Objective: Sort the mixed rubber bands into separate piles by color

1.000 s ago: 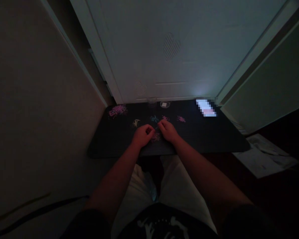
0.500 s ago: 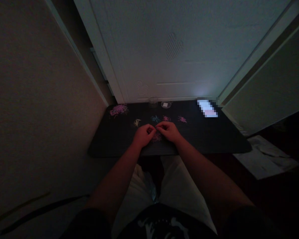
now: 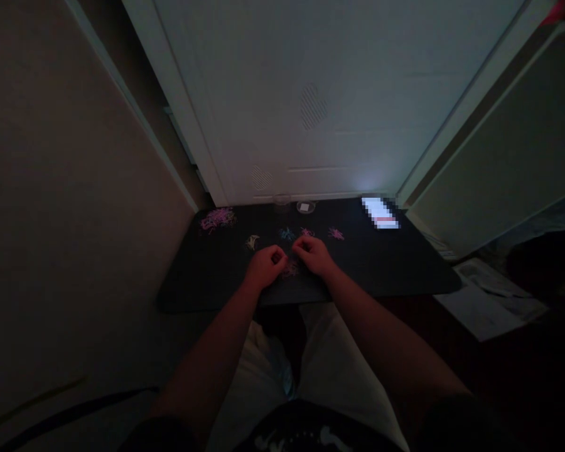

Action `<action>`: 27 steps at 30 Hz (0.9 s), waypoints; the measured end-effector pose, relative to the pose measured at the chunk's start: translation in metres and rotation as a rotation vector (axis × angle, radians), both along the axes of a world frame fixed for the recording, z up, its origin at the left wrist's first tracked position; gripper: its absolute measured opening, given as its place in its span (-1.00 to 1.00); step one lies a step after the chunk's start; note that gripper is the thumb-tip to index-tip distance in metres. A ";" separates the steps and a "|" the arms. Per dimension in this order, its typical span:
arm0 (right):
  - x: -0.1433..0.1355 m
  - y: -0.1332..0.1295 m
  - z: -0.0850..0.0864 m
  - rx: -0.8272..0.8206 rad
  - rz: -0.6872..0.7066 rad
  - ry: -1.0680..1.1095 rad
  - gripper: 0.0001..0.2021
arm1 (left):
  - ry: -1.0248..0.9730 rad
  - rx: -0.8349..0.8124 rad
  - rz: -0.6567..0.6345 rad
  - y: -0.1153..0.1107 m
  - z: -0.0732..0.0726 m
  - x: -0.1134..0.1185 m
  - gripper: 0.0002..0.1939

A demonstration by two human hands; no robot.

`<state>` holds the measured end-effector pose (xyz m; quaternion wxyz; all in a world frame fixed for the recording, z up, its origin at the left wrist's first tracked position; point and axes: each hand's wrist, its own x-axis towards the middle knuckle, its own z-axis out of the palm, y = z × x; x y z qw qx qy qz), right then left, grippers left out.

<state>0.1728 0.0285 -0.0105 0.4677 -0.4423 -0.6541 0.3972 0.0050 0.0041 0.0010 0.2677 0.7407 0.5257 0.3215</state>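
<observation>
Over the near middle of the dark table (image 3: 367, 270), my left hand (image 3: 266, 265) is closed, its thumb and fingertips pinched together. My right hand (image 3: 314, 254) is pinched too, a short gap to the right of it. Anything between the fingertips is too small and dark to make out. Below and between the hands lies a loose pile of thin pinkish bands or strands (image 3: 290, 270). Just beyond them sit a small blue pile (image 3: 286, 233) and a small pink pile (image 3: 306, 232). A yellowish pile (image 3: 252, 242) lies beyond my left hand.
A larger pink-purple pile (image 3: 218, 218) is at the far left corner. Another pink pile (image 3: 336, 233) lies right of centre. A clear cup (image 3: 282, 203) and a round clear lid (image 3: 306, 207) stand by the white door (image 3: 245, 113). A lit phone (image 3: 380, 212) rests at the back right.
My hands have drawn slightly apart at the fingertips, opening a small gap between them. The whole view has shifted a little, so the table appears lower and further left.
</observation>
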 end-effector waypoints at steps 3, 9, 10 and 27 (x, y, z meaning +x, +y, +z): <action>0.002 0.001 0.001 -0.020 -0.063 0.080 -0.88 | -0.020 -0.011 -0.012 0.000 0.000 0.000 -0.88; 0.003 0.001 0.000 -0.031 -0.019 0.086 -0.89 | -0.022 -0.009 0.008 -0.002 0.003 0.001 -0.87; 0.002 0.001 -0.001 -0.021 0.013 0.042 -0.90 | -0.024 -0.012 0.006 -0.002 0.003 0.000 -0.87; 0.002 0.000 -0.002 0.027 0.075 -0.075 -0.89 | -0.068 0.015 0.026 -0.002 0.001 0.001 -0.83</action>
